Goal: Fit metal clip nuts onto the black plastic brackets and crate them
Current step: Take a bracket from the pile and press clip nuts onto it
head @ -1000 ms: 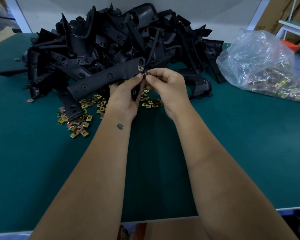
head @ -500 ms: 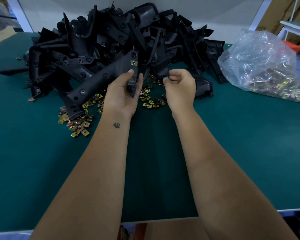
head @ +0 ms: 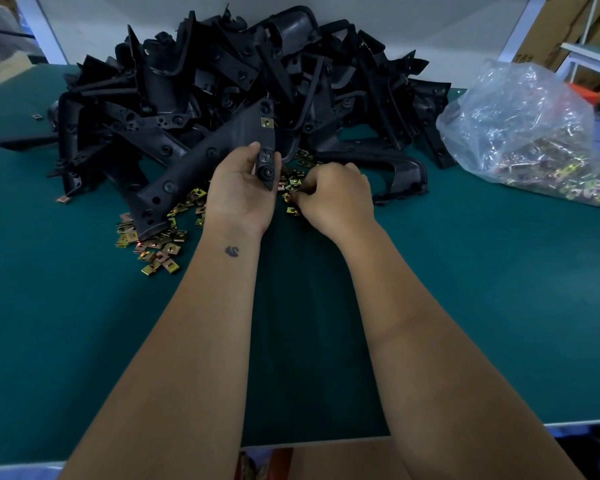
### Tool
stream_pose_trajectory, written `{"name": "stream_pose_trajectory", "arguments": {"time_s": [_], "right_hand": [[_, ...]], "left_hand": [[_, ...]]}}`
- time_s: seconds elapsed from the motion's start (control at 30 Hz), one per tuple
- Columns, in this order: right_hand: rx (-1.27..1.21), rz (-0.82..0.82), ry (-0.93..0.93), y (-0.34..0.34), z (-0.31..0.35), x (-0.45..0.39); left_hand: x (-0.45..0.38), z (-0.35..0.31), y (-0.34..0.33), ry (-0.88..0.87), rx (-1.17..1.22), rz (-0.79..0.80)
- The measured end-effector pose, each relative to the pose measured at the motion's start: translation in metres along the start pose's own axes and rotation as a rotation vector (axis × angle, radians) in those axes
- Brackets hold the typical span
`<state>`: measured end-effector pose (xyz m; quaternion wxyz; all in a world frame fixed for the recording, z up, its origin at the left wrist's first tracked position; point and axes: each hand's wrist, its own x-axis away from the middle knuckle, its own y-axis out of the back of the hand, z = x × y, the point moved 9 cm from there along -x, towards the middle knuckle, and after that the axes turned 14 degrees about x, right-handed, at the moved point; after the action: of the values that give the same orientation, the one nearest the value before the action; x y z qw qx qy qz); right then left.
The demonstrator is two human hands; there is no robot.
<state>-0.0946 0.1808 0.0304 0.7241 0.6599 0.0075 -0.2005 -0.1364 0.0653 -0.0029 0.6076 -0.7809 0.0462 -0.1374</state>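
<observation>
Behind right hand (head: pixel 333 195), fingertips hidden, clip nuts (head: pixel 293 183)

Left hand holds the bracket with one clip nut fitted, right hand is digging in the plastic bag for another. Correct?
Not quite. In the head view the right hand picks from the loose clip nuts on the table, not the plastic bag. The left hand does hold the bracket with one fitted clip nut.

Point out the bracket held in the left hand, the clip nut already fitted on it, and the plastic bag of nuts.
bracket (head: pixel 201 159): head view, middle of its long black arm.
fitted clip nut (head: pixel 267 123): head view, its brass face near the bracket's upper end.
plastic bag (head: pixel 520 112): head view, its clear crumpled side.
</observation>
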Motion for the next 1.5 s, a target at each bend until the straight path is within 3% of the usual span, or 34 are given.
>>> {"name": "stream_pose_trajectory", "arguments": {"time_s": [0.17,0.37,0.63,1.07,1.5], "right_hand": [[-0.236,-0.021,-0.018,-0.001,-0.002,0.000],[-0.780,-0.141,-0.177,0.011,-0.020,0.002],[-1.330,-0.099,-0.264,-0.001,-0.028,-0.003],[-1.349,-0.075,-0.210,0.004,-0.023,0.001],[-1.529,-0.050,-0.236,0.000,-0.020,-0.001]], "left_hand": [[0.000,0.001,0.000,0.002,-0.012,-0.001],[0.002,0.003,0.000,0.024,0.012,-0.012],[0.004,0.011,-0.005,0.078,-0.011,0.038],[0.003,0.011,-0.011,0.027,-0.057,0.115],[0.003,0.014,-0.008,0.063,-0.105,0.130]]}}
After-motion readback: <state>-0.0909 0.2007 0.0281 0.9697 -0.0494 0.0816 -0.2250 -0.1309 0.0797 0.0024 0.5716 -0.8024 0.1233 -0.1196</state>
